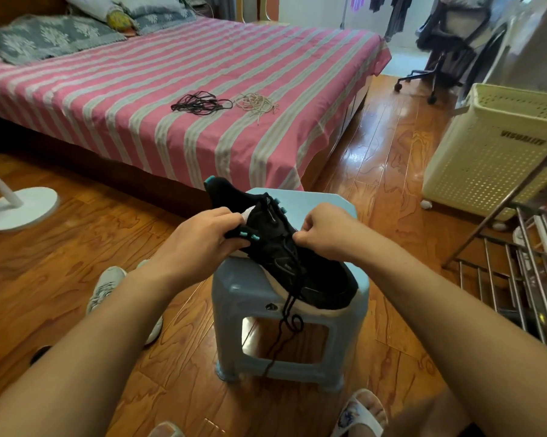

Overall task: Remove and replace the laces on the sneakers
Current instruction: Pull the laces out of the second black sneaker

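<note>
I see the blue stool (231,288) carrying the black sneaker (300,263) under my fingers; beyond them, the bed (140,99) bears black laces (199,104) and white laces (256,102).

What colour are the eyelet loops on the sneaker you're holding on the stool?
Teal, on the black sneaker atop the light blue plastic stool; clearest in the head view beside the left hand.

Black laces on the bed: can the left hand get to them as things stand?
Probably not right away. The left hand grips the black sneaker on the blue stool, and the black laces lie well beyond it on the bed. Nothing blocks the way, though.
</note>
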